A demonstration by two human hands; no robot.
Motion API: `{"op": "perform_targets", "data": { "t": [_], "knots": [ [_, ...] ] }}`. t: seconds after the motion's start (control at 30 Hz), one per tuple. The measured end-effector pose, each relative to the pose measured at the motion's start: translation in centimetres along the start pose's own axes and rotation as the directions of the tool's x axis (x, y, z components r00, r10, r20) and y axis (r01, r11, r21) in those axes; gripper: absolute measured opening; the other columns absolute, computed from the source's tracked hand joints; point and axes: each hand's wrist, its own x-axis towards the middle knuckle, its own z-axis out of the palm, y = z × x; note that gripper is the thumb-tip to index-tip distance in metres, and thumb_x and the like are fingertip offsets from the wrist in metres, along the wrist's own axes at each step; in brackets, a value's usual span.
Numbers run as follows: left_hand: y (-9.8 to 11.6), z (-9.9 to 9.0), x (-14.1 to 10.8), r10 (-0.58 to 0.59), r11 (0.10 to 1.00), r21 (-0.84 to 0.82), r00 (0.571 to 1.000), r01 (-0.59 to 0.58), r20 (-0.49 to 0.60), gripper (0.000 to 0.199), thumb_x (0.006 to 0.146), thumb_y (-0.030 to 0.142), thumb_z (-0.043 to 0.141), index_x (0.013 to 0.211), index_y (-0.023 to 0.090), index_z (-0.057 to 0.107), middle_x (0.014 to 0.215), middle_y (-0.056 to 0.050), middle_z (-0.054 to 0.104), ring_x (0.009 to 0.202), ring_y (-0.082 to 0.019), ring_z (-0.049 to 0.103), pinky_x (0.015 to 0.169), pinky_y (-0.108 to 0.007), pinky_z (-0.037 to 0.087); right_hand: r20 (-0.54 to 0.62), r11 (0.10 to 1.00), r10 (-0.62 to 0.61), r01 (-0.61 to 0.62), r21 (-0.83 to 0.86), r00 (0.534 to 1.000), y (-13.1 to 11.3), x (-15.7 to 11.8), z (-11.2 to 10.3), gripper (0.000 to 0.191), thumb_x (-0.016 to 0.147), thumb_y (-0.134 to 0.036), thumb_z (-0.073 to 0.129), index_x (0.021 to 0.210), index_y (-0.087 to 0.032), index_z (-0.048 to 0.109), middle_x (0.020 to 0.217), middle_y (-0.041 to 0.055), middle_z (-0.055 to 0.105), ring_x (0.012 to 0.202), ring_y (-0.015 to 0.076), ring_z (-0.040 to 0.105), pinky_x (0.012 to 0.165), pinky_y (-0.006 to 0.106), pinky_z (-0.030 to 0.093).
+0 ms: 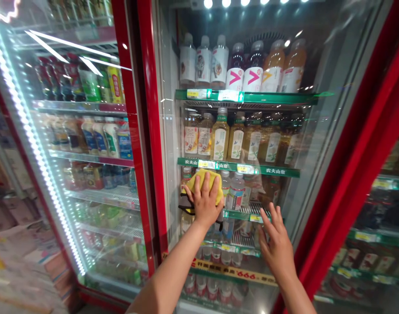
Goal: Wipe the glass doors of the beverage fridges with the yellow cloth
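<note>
**Evidently flat on the cooler: a yellow cloth under an outspread left hand**

In the head view, the left hand [205, 200] is open and palm down, its fingers spread over a soft yellow cloth [192, 183] that lies against the clear glass door [219, 17] of a red-framed drinks cooler [152, 131]. The hand covers the cloth rather than clenching it, and yellow edges show around the fingers. Thin black strips [187, 211] show just beside the cloth, on its left and below.

The right hand [276, 244] is lower and to the right, released and empty, with its fingers raised and slightly apart. Whether it touches the glass cannot be told.

Behind the door, the top green-edged shelf [278, 97] bears bottles with white labels, some clear, some dark purple, some orange. The next shelf down [284, 172] holds amber tea bottles [221, 137], and the cloth overlaps the row of bottles beneath. Lower down, a yellow banner [234, 270] reading "666" runs across.

To the left, another cooler holds cartons and bottles beside a bright strip of white lights [32, 117]. At the right edge, more stocked shelves are visible past a red frame [337, 196].
</note>
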Motion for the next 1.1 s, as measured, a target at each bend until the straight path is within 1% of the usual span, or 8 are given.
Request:
{"op": "perform_targets", "data": {
  "t": [0.17, 0.33, 0.53, 0.67, 0.77, 0.83, 0.97, 1.1],
  "knots": [
    [-2.0, -0.1, -4.7, 0.262, 0.965, -0.044, 0.959, -0.258, 0.113, 0.068, 0.085, 0.042, 0.07, 0.15, 0.038, 0.049, 0.15, -0.003, 0.058, 0.152, -0.028, 0.033, 0.129, -0.053, -0.005, 0.022, 1.0, 0.004, -0.005, 0.02, 1.0, 0.4, -0.1, 0.2, 0.064, 0.1, -0.017, 0.047, 0.159, -0.038, 0.032, 0.169, 0.0085, 0.028, 0.156, 0.0322, 0.023, 0.111, 0.059, 0.048],
    [-3.0, -0.9, -3.8, 0.031, 0.999, 0.005, 0.994, -0.032, 0.104, 0.068, 0.087, 0.034, 0.067, 0.152, 0.03, 0.047, 0.159, -0.008, 0.046, 0.155, -0.031, 0.026, 0.129, -0.054, 0.004, 0.038, 1.0, 0.014, -0.015, 0.022, 0.999, 1.2, -0.2, -0.5, 0.063, 0.1, -0.017, 0.046, 0.159, -0.035, 0.032, 0.169, 0.0098, 0.028, 0.156, 0.0339, 0.022, 0.112, 0.063, 0.046],
    [3.5, 0.3, 2.5, -0.24, 0.971, -0.02, 0.97, 0.239, -0.044, 0.076, 0.091, 0.034, 0.06, 0.161, 0.026, 0.03, 0.17, -0.009, 0.023, 0.158, -0.037, 0.011, 0.126, -0.064, 0.001, 0.01, 0.999, 0.029, -0.029, 0.014, 1.0, 2.2, 0.1, -2.2, 0.063, 0.1, -0.018, 0.047, 0.159, -0.037, 0.032, 0.169, 0.0083, 0.027, 0.156, 0.0331, 0.022, 0.114, 0.062, 0.045],
    [6.0, 1.4, 0.9, -0.027, 0.999, -0.02, 1.0, 0.027, 0.008, 0.074, 0.088, 0.037, 0.065, 0.157, 0.032, 0.038, 0.164, -0.006, 0.038, 0.156, -0.035, 0.021, 0.127, -0.061, -0.004, 0.005, 0.999, 0.036, -0.036, 0.021, 0.999, 2.7, 0.1, -2.6, 0.061, 0.101, -0.018, 0.047, 0.158, -0.035, 0.034, 0.169, 0.0091, 0.028, 0.156, 0.0336, 0.023, 0.113, 0.062, 0.045],
    [4.7, 1.5, -2.9, 0.204, 0.979, -0.042, 0.975, -0.201, 0.091, 0.07, 0.087, 0.039, 0.068, 0.153, 0.038, 0.044, 0.154, -0.003, 0.053, 0.152, -0.031, 0.032, 0.128, -0.057, -0.005, 0.014, 0.999, 0.029, -0.029, 0.028, 0.999, 3.1, -0.1, -2.4, 0.061, 0.101, -0.017, 0.046, 0.158, -0.035, 0.034, 0.168, 0.0099, 0.029, 0.156, 0.0339, 0.023, 0.113, 0.063, 0.045],
    [3.3, 1.3, -5.0, 0.234, 0.972, -0.047, 0.964, -0.23, 0.125, 0.071, 0.084, 0.039, 0.071, 0.151, 0.039, 0.047, 0.15, -0.003, 0.057, 0.15, -0.03, 0.037, 0.129, -0.054, -0.003, 0.028, 0.999, 0.031, -0.032, 0.034, 0.999, 3.4, -0.3, -2.4, 0.062, 0.101, -0.017, 0.046, 0.159, -0.036, 0.032, 0.168, 0.0095, 0.029, 0.156, 0.0337, 0.021, 0.113, 0.063, 0.045],
    [2.3, 0.6, -5.1, 0.082, 0.996, -0.031, 0.99, -0.079, 0.114, 0.071, 0.084, 0.038, 0.071, 0.151, 0.034, 0.049, 0.155, -0.005, 0.052, 0.151, -0.031, 0.035, 0.13, -0.054, 0.002, 0.052, 0.999, 0.039, -0.04, 0.032, 0.998, 4.2, -0.8, -2.8, 0.066, 0.1, -0.016, 0.046, 0.16, -0.038, 0.029, 0.17, 0.0079, 0.026, 0.157, 0.0333, 0.019, 0.114, 0.064, 0.044],
    [5.5, 0.8, -0.3, -0.161, 0.986, -0.028, 0.987, 0.161, 0.004, 0.071, 0.09, 0.035, 0.062, 0.157, 0.027, 0.039, 0.166, -0.008, 0.034, 0.157, -0.035, 0.019, 0.128, -0.058, 0.003, 0.035, 0.999, 0.048, -0.049, 0.019, 0.998, 5.2, -0.9, -3.9, 0.068, 0.1, -0.015, 0.046, 0.16, -0.039, 0.027, 0.17, 0.0073, 0.025, 0.156, 0.0332, 0.021, 0.115, 0.064, 0.042]
  ]
}}
